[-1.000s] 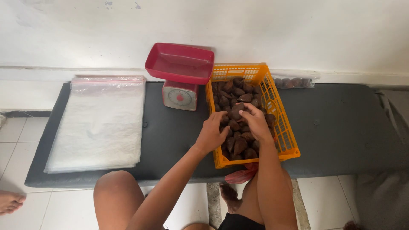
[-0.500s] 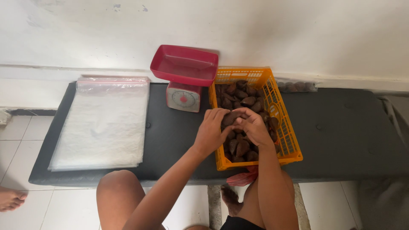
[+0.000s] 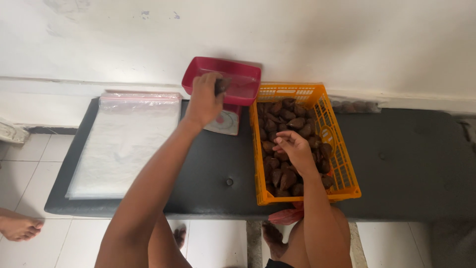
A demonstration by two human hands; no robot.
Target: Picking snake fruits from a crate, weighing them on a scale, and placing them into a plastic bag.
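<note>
An orange plastic crate (image 3: pixel 342 164) on a black padded bench (image 3: pixel 411 164) holds several dark brown scaly fruits (image 3: pixel 292 124). My left hand (image 3: pixel 204 101) is stretched out over the red tray of a small kitchen scale (image 3: pixel 223 79) and holds one brown fruit (image 3: pixel 219 87) at the tray's near rim. My right hand (image 3: pixel 293 149) rests inside the crate on the pile, its fingers curled around a fruit.
A stack of clear plastic bags (image 3: pixel 126 141) lies on the bench's left end. A few more fruits (image 3: pixel 354 105) sit on the ledge behind the crate, against the white wall. A bare foot (image 3: pixel 17 226) of another person is on the tiled floor at left.
My left hand has left the crate and moved up and left to the scale tray with a fruit. My right hand has stayed in the crate.
</note>
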